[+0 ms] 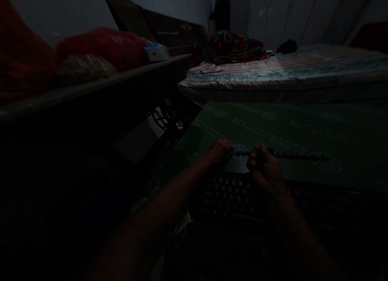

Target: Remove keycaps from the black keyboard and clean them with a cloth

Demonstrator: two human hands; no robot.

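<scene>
The picture is very dark. My left hand [220, 152] is closed, fingers curled, at the left end of a thin line of small dark pieces [291, 155]. Further right along the same line, my right hand [266, 164] is closed in a pinch. Whether the pieces are joined or separate I cannot tell, and what lies inside the fingers is hidden. Just below the hands is a black keyboard [232, 194], partly covered by my right wrist. Beneath everything lies a green board [206, 129] printed with pale globe marks and lettering.
A bed [287, 73] with a patterned cloth [233, 47] stands beyond the board. Along the left runs a long shelf [127, 76] bearing a red bag [103, 47] and a small light box [156, 51]. Under it shows a dark spoked wheel [160, 118].
</scene>
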